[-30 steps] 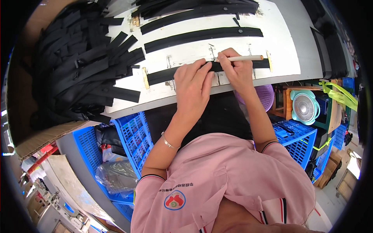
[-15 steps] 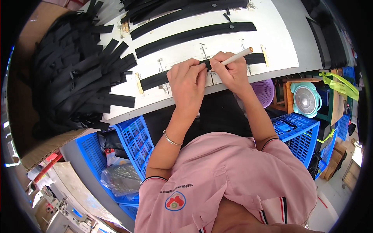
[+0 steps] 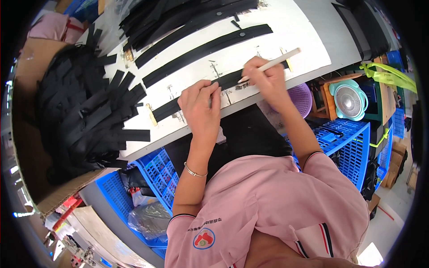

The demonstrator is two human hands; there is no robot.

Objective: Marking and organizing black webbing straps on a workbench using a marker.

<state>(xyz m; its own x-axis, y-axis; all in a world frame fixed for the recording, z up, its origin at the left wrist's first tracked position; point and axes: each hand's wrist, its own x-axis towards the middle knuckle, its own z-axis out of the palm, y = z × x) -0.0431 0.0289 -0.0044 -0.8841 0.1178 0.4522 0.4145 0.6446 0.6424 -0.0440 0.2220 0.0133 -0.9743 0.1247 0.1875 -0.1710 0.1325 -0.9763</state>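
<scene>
A black fabric strip (image 3: 167,110) lies along a white board (image 3: 308,58), between two yellowish tape marks. My left hand (image 3: 201,107) rests on the strip near its middle, with fingers bent, thumb and forefinger close together, pressing it against the board. My right hand (image 3: 269,82) is closed round a slim white pencil (image 3: 281,58). The pencil slants, its tip down by the strip, a short way right of my left fingers. Whether the tip touches the fabric I cannot tell. Dark handwritten lines show on the board around the strip.
Further back lie more black strips (image 3: 210,53), some piled up. At left a cardboard box (image 3: 27,174) holds a heap of black strips (image 3: 85,111). Below the table's edge stand blue crates (image 3: 344,138), a purple basket (image 3: 300,99) and a turquoise fan (image 3: 349,100).
My right hand has moved away from my left hand, rightward along the strip, with the pencil lying flatter. The whole view has shifted and turned a little. My left hand stays on the strip.
</scene>
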